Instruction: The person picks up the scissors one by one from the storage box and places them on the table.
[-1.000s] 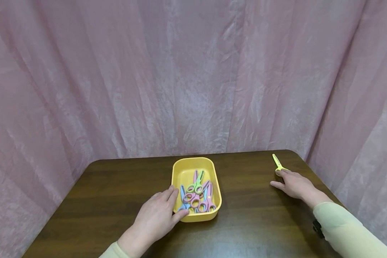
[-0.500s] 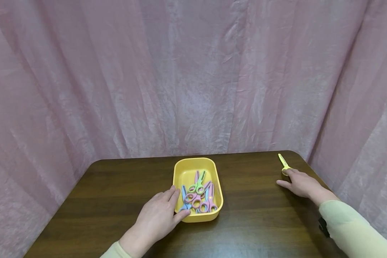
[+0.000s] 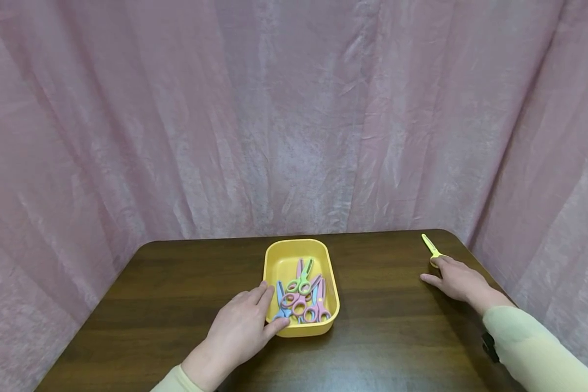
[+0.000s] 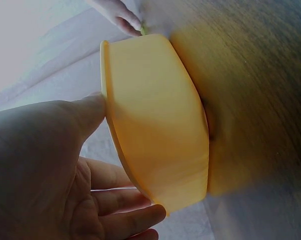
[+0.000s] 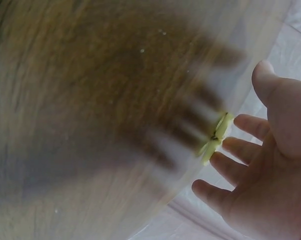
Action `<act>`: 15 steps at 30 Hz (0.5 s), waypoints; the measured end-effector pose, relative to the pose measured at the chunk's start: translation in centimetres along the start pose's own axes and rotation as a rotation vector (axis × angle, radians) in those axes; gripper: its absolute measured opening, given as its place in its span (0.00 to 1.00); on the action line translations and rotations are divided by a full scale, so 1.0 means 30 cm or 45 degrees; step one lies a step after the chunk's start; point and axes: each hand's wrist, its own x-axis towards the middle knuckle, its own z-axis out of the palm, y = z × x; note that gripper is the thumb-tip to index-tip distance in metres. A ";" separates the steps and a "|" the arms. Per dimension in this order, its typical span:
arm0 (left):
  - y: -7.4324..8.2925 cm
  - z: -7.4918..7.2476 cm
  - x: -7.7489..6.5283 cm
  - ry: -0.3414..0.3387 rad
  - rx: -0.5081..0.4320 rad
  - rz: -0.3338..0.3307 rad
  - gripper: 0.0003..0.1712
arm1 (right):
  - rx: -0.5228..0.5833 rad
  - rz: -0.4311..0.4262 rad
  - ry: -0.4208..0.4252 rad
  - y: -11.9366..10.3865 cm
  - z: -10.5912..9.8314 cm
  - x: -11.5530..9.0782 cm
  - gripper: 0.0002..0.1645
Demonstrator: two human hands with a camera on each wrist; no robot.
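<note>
A yellow tray (image 3: 299,329) stands mid-table in the head view, holding several pink and blue scissors and one green pair (image 3: 304,280). My left hand (image 3: 240,326) rests at the tray's near left corner, fingers along the left rim and thumb over the near rim; in the left wrist view its fingers are loosely bent against the rim. Far right, a pair of yellow scissors (image 3: 428,243) lies with blades pointing away. My right hand (image 3: 454,280) touches its handles with fingertips spread, as the right wrist view shows; the hand partly hides the handles in the head view.
The dark wooden table (image 3: 176,294) ends just behind the tray and to the right of the yellow scissors. Pink curtains (image 3: 294,120) hang behind the table and along its right side.
The yellow scissors and my right hand have shifted slightly to the right, mostly in the first half second. My left hand keeps its place on the tray.
</note>
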 end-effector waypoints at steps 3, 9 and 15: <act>0.000 0.000 0.002 0.010 0.010 0.009 0.45 | 0.002 0.016 0.004 0.004 0.002 -0.002 0.44; 0.002 -0.003 0.001 0.005 0.005 0.007 0.45 | 0.003 0.010 0.032 -0.009 -0.005 -0.002 0.45; 0.004 -0.003 0.000 -0.003 -0.006 -0.006 0.45 | -0.007 -0.074 0.100 -0.094 -0.020 0.000 0.45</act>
